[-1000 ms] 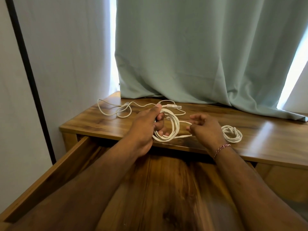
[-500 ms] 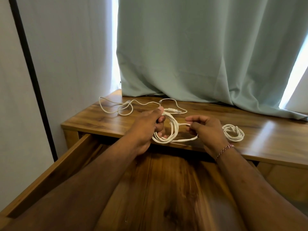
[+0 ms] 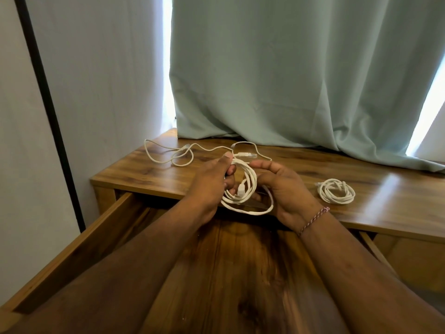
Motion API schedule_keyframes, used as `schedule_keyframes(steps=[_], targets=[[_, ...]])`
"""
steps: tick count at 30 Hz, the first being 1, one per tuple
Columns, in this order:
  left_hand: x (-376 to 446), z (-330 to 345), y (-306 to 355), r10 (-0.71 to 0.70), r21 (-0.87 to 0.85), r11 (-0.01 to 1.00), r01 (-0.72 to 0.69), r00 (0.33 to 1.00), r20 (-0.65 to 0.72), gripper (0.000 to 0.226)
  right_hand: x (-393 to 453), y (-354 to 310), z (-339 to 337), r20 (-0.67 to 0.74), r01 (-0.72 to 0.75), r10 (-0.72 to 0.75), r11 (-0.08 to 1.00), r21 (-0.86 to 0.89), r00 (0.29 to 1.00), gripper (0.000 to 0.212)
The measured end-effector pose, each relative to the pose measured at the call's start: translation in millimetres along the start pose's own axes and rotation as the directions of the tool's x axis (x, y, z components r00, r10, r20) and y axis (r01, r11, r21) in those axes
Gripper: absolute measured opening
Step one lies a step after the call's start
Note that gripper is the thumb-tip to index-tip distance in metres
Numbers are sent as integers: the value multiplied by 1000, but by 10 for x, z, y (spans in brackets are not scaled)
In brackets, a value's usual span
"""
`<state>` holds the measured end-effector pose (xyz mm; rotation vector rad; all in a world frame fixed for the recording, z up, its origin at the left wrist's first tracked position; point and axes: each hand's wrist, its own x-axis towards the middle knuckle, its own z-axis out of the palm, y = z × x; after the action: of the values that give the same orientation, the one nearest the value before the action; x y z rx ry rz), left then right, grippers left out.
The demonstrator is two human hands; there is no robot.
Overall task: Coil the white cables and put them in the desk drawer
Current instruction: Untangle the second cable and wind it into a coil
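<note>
White cable (image 3: 240, 186): we hold its loops up on edge over the desk's (image 3: 149, 174) front edge, long side running away from us.
Left hand (image 3: 209, 186): fingers squeeze the loops' top.
Right hand (image 3: 286, 191): fingers curled around a strand.
Drawer (image 3: 72, 251): open below.

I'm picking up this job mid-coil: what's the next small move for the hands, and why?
Probably wrap one more loop: the left hand grips the half-made coil, and the right hand holds a slack loop of it. More white cable trails loose across the desk behind. A finished coil lies to the right, and the open drawer holds no cable yet.
</note>
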<state>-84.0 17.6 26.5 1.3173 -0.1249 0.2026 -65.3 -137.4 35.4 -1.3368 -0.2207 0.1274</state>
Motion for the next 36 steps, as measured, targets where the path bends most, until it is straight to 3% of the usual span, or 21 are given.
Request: schedule_keyframes(steps=[5,8,10,12,15,17,19,21,24,28,32,36], targets=[[-14,45,18,75,10,997,-75,985,-157,46,-29,35,107,128,23,-45,986,165,991,43],[-10,40,60,99,-1,995,-103,960,-262,44,-54,73,87,318,118,-159,982,146,935,61],[12,13,59,115,25,993,-113,946,-303,43,-87,90,66,470,196,-195,979,46,861,65],[40,-27,31,127,67,992,-111,937,-325,43,-100,105,73,526,357,-221,918,-173,822,57],[59,-37,-19,165,112,984,-136,934,-317,44,-100,124,163,388,493,-359,802,-337,849,30],[61,-26,-43,179,128,981,-147,940,-289,44,-103,144,217,293,496,-411,798,-342,864,24],[87,-41,-85,222,189,966,-178,945,-241,47,-64,167,213,194,530,-505,700,-479,841,24],[120,-92,-140,318,367,899,-238,931,-177,52,-48,141,193,89,527,-617,576,-625,782,16],[90,-91,-188,449,598,721,-351,893,-18,44,-79,82,212,130,571,-659,516,-638,741,15],[58,-29,-226,465,619,695,-367,885,3,40,-125,66,255,112,564,-630,584,-584,769,11],[74,-80,-299,491,697,606,-384,870,52,42,-169,-58,212,126,595,-584,763,-251,802,13],[62,-63,-347,504,827,411,-383,851,144,52,-157,-174,123,151,663,-648,709,-240,747,14]])
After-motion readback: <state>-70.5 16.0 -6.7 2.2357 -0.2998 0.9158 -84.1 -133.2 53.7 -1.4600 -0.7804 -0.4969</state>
